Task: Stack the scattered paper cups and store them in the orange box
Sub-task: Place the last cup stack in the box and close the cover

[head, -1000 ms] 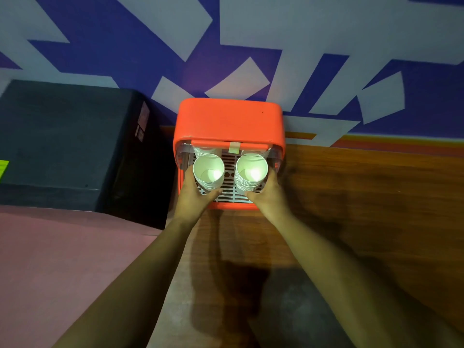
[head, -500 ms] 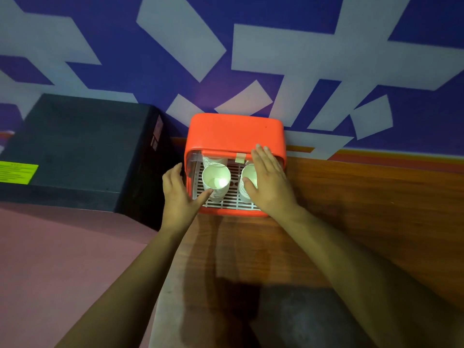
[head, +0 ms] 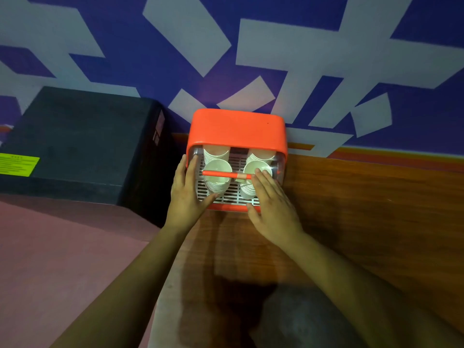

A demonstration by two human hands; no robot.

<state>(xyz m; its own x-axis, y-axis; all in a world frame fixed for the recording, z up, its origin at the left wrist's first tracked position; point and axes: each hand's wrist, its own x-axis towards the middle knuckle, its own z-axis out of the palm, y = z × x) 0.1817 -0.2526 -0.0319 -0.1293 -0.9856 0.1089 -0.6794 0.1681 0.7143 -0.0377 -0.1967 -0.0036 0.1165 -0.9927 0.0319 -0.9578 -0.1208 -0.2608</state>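
Observation:
The orange box [head: 237, 128] stands on the wooden table against the wall. Inside it, on a white slotted tray, are two stacks of white paper cups: a left stack [head: 217, 172] and a right stack [head: 253, 169]. A clear front cover with an orange handle bar [head: 221, 173] hangs halfway down across the cups. My left hand [head: 187, 194] rests with straight fingers against the box's left front corner. My right hand [head: 272, 207] lies flat with fingers straight on the cover near the handle's right end, hiding part of the right stack.
A large black box [head: 75, 144] with a yellow-green label sits to the left of the orange box. A wooden tabletop [head: 364, 209] stretches to the right. A pinkish surface [head: 62, 259] lies at lower left. The blue and white patterned wall rises right behind.
The clear cover with its orange handle has come down halfway over the cups. My right hand moved down from the box's top edge to the cover; earlier both hands held the cup stacks.

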